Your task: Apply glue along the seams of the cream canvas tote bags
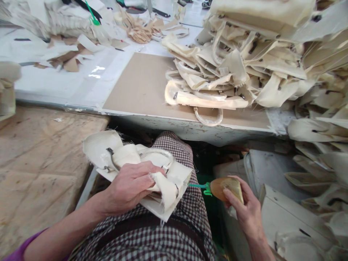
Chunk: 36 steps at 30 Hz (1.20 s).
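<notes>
Across my lap lies a cream fabric bag piece (174, 170) with frayed edges, dark stitched tabs and a pale looped handle. My left hand (136, 181) grips it, fingers folded over the cloth near its middle. In my right hand (244, 206) is a glue bottle (224, 186), amber-coloured and lying on its side. Its green nozzle (199, 186) points left, and the thin tip reaches the right edge of the bag piece. Whether the tip touches the cloth or sits just inside its fold, I cannot make out.
A big heap of similar cream bag pieces (233, 69) covers the table's right side, one handle hanging over the front edge. More pieces (320, 166) are stacked at my right. Brown scraps (70, 59) and another green-tipped bottle (95, 23) lie at the back left. A brown-covered surface (38, 163) is at left.
</notes>
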Each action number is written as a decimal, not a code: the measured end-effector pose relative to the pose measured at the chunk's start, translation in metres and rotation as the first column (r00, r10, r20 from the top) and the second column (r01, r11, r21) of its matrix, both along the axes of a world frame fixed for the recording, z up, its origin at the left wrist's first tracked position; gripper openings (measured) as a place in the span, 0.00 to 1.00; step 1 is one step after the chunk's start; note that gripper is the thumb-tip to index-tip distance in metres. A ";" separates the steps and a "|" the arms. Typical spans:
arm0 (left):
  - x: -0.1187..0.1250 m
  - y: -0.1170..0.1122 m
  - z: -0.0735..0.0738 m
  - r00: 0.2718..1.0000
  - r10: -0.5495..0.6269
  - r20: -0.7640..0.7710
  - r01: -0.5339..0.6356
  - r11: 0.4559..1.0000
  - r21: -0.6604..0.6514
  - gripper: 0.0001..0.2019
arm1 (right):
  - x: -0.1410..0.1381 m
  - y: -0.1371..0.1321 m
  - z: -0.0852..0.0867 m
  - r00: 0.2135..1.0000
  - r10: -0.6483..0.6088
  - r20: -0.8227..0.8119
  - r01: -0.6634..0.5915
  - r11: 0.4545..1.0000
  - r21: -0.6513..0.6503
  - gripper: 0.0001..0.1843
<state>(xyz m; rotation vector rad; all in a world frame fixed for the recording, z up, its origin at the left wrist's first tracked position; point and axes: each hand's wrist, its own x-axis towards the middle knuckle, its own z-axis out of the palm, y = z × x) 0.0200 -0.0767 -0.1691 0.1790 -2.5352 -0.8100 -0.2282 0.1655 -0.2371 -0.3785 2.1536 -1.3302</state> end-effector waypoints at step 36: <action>0.021 0.030 -0.015 0.993 0.117 -0.023 -0.106 0.953 0.283 0.06 | 0.047 0.027 0.006 0.934 -0.127 0.335 0.170 0.980 -0.101 0.36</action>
